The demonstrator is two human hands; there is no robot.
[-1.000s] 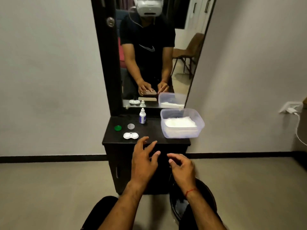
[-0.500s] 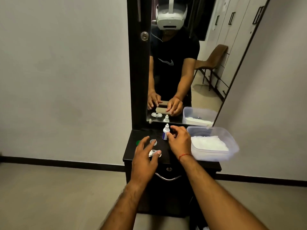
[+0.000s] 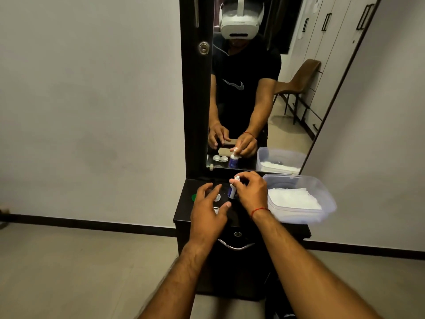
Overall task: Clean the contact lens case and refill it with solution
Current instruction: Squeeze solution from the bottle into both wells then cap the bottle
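Note:
A small white solution bottle (image 3: 232, 189) with a blue label stands on the black cabinet top (image 3: 184, 210). My right hand (image 3: 249, 192) grips it, fingers curled round its neck and side. My left hand (image 3: 208, 212) hovers with spread fingers over the white contact lens case (image 3: 216, 210), which it mostly hides. A clear round cap (image 3: 217, 197) shows between my fingers. A green cap (image 3: 193, 197) lies at the far left of the top.
A clear plastic tub (image 3: 322, 192) with white tissue fills the right side of the top and overhangs its edge. A tall mirror (image 3: 264, 88) stands behind, reflecting me. A drawer handle (image 3: 235, 246) sits below. Grey walls lie on both sides.
I have come closer to the cabinet. My right hand reached forward and took hold of the solution bottle. My left hand moved over the lens case.

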